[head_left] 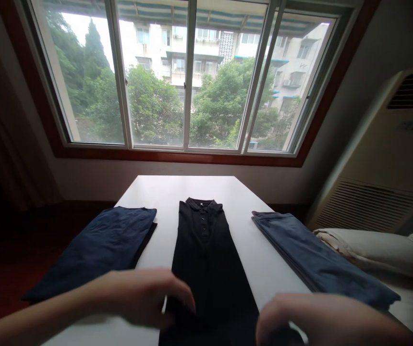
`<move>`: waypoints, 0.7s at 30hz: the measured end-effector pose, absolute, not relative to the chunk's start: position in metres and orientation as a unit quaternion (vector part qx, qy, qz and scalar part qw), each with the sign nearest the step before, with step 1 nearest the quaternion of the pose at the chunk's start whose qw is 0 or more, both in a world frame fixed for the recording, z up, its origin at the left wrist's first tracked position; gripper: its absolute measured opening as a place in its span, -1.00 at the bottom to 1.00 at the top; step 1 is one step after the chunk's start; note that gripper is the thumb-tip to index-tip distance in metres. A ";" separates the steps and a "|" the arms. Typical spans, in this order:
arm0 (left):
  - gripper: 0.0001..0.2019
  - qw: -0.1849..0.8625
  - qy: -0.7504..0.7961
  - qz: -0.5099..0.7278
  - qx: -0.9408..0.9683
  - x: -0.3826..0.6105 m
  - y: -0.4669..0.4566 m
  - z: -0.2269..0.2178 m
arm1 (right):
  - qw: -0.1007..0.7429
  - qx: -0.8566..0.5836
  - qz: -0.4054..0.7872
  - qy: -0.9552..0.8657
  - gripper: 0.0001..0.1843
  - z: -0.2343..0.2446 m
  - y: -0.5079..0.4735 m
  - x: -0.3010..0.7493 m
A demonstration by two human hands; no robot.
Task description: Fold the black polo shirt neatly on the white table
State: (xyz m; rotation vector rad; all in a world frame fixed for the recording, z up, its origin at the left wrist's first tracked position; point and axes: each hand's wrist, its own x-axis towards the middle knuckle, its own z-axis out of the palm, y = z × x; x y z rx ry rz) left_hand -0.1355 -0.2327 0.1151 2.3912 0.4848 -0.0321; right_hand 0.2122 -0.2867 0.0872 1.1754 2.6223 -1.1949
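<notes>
Gripping nothing, the left hand (145,295) and right hand (321,322) are hovering open over a black polo shirt (206,250), lying straight along the desk (163,192) with room between a folded navy garment (98,250) and a folded blue garment (314,254).

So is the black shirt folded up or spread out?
Folded: the black polo shirt lies in a long narrow strip, collar at the far end.

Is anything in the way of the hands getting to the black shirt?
No, nothing visible is in the way. The left hand is right over the black polo shirt, and the right hand is at its edge. The folded navy garment and folded blue jeans lie off to the sides on the white table.
</notes>
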 end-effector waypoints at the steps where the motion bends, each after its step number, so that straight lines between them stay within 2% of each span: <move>1: -0.58 0.326 0.208 0.022 0.922 -0.135 -0.209 0.121 | -0.002 0.388 -0.376 0.842 -0.46 0.102 -0.259 0.215; 4: -0.64 0.245 0.248 0.097 0.932 -0.127 -0.123 0.131 | -0.079 0.433 -0.313 0.842 -0.42 0.131 -0.158 0.217; 7: -0.61 0.093 0.356 0.184 0.911 -0.108 -0.044 0.132 | -0.182 0.555 -0.167 0.794 -0.46 0.135 -0.068 0.213; 10: -0.53 -0.036 0.493 0.226 0.839 -0.089 -0.002 0.115 | -0.231 0.626 -0.097 0.738 -0.45 0.114 -0.023 0.207; 12: -0.49 -0.051 0.523 0.197 0.828 -0.082 0.002 0.090 | -0.225 0.650 -0.096 0.719 -0.38 0.085 -0.020 0.209; 14: -0.47 -0.022 0.507 0.149 0.849 -0.082 -0.005 0.056 | -0.202 0.671 -0.123 0.703 -0.33 0.048 -0.031 0.217; 18: -0.48 0.056 0.467 0.066 0.880 -0.096 -0.026 -0.014 | -0.135 0.692 -0.258 0.660 -0.43 -0.020 -0.077 0.245; 21: -0.55 0.085 0.457 0.041 0.884 -0.106 -0.027 -0.040 | -0.171 0.688 -0.427 0.561 -0.33 -0.039 -0.116 0.257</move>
